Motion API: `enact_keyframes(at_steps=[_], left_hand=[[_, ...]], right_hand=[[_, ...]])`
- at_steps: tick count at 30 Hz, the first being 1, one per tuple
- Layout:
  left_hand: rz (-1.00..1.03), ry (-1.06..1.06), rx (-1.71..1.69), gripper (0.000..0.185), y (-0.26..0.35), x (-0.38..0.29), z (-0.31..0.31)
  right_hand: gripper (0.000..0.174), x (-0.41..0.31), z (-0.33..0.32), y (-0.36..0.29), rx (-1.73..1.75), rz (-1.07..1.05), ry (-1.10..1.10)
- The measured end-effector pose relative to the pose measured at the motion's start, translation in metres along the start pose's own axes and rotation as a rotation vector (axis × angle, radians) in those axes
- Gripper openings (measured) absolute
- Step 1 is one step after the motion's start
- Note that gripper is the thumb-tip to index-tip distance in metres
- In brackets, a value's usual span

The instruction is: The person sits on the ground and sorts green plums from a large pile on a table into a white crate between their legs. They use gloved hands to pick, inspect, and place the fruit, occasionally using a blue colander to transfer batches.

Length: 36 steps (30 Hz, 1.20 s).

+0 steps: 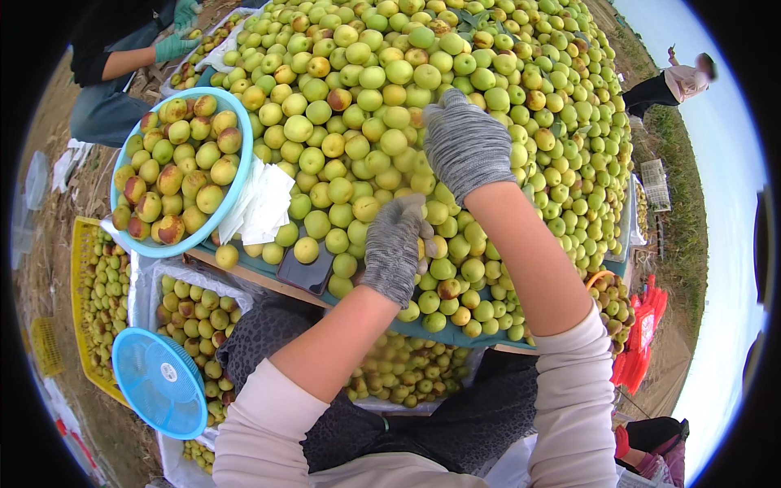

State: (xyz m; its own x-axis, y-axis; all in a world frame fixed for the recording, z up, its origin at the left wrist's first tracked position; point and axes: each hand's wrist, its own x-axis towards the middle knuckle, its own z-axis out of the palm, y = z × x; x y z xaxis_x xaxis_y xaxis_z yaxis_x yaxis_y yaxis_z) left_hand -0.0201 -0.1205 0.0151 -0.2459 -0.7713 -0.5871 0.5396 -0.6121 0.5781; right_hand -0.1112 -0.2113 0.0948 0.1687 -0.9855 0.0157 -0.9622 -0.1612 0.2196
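Observation:
A broad heap of green jujubes (372, 131), some blotched reddish brown, covers the table before me. My left hand (396, 250), in a grey knitted glove, is at the heap's near side with its fingers curled. A bit of yellowish fruit shows by its fingers, but I cannot tell if it is gripped. Farther up the heap is my right hand (467, 143), gloved alike, its fingers bent down towards the fruit. The back of that hand hides whatever its fingertips touch. A dark smartphone (307, 266) lies at the table's front edge, partly under jujubes.
Left stands a blue basin (247, 143) of blotched jujubes beside white paper slips (261, 201). Below are a blue plastic colander (160, 383), a yellow crate (79, 293) and a lined crate (141, 287) of jujubes. A co-worker's green-gloved hand (174, 47) is upper left; another person (677, 82) stands right.

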Motion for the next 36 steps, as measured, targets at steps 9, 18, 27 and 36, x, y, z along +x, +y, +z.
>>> enact_keyframes(at_steps=[9,18,27,36], left_hand=[[0.176,0.084,-0.255,0.029,-0.018,0.043,-0.01],[0.124,0.063,-0.252,0.047,0.014,0.025,-0.005],[-0.083,-0.42,-0.202,0.042,0.004,0.025,0.005],[-0.077,-0.524,-0.205,0.032,-0.007,0.028,0.014]], right_hand=[[0.039,0.085,0.03,-0.082,0.142,-0.277,-0.135],[0.03,0.014,0.015,-0.029,0.478,-0.216,-0.016],[0.022,-0.071,0.039,0.111,0.961,0.263,0.198],[0.029,-0.032,0.063,0.182,0.007,0.323,-0.062]])
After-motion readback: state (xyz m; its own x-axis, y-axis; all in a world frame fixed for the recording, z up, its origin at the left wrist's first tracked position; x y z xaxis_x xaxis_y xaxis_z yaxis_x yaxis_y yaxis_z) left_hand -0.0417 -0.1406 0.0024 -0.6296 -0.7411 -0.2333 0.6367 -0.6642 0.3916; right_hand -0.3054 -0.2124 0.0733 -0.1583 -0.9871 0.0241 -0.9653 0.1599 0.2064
